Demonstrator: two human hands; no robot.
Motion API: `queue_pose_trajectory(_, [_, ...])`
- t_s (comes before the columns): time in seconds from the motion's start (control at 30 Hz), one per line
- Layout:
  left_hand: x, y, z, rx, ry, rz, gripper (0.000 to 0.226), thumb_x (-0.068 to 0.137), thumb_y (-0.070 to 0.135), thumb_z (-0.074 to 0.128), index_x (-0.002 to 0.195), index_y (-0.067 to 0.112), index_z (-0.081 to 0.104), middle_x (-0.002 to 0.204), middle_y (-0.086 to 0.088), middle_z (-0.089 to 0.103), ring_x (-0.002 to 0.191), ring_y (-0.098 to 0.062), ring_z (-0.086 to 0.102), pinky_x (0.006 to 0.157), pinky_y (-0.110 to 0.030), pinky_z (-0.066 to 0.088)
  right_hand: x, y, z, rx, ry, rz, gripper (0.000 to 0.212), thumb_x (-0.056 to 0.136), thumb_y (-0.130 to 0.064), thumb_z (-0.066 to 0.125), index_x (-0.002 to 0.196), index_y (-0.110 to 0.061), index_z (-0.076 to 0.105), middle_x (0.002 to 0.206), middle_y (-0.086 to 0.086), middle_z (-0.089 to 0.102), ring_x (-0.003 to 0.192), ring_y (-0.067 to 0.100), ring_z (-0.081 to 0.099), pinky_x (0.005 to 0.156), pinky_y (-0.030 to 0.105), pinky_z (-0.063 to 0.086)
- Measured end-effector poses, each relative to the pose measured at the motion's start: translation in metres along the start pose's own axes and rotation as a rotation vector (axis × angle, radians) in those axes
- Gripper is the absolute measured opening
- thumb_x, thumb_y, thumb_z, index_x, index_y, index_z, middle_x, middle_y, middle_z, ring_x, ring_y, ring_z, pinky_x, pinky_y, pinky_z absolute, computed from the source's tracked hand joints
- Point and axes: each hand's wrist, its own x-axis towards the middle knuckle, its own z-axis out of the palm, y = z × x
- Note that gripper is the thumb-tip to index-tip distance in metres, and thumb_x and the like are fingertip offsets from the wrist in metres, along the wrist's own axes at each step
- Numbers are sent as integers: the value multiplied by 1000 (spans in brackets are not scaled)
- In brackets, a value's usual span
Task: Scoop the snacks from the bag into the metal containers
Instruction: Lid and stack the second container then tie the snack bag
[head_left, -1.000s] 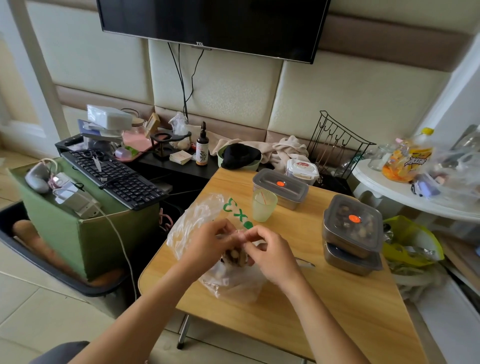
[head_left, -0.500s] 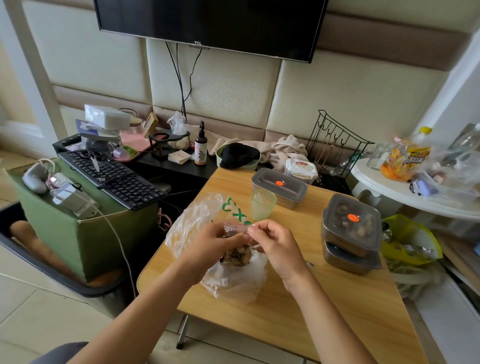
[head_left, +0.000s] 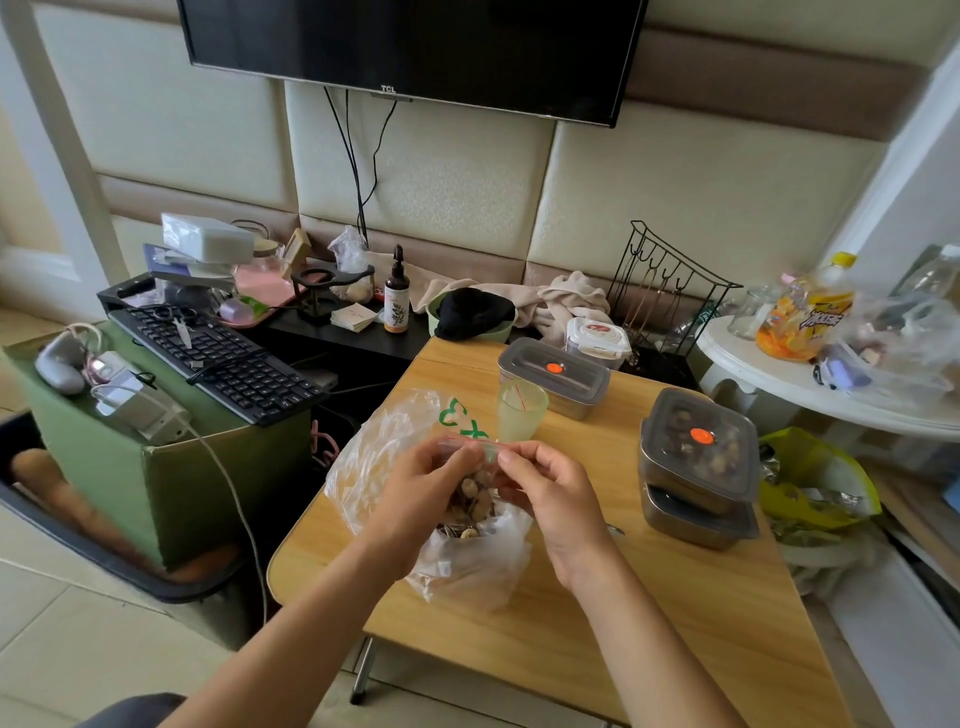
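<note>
A small clear zip bag of brown snacks (head_left: 474, 506) sits upright over a larger crumpled plastic bag (head_left: 467, 566) on the wooden table (head_left: 675, 623). My left hand (head_left: 423, 486) and my right hand (head_left: 545, 488) both pinch the zip bag's red-lined top edge, one at each side. Two stacked metal containers (head_left: 696, 470) with grey lids stand to the right; the upper one shows snacks through its lid. A third lidded metal container (head_left: 553, 376) stands at the table's far side.
A pale green plastic cup (head_left: 521, 413) stands just behind the bag. A white round table (head_left: 831, 395) with a bottle is at right, a black wire rack (head_left: 670, 291) behind. A keyboard on a green box (head_left: 218, 358) lies left of the table.
Both hands have lifted slightly with the zip bag's top edge, which now shows stretched between the fingers. The snacks inside stand more upright.
</note>
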Motion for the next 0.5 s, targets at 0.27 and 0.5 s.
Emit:
queue_pose_trajectory(0.27, [-3,3,2,49,57,102,13,99,24,68,97,15,78,86,-5,78,81,-21,76,71,-31,63,1,0,3,-95,110,-130,7,97,-10,70,92,-4,72,83,11,78,78,26,77,71,29,59])
queue_pose_trajectory(0.5, [-8,7,6,48,48,110,11,97,22,71,97,14,78,84,-3,78,80,-16,75,71,-29,63,2,3,5,-264,146,-291,15,96,-12,69,83,-19,69,76,2,75,73,18,73,73,39,60])
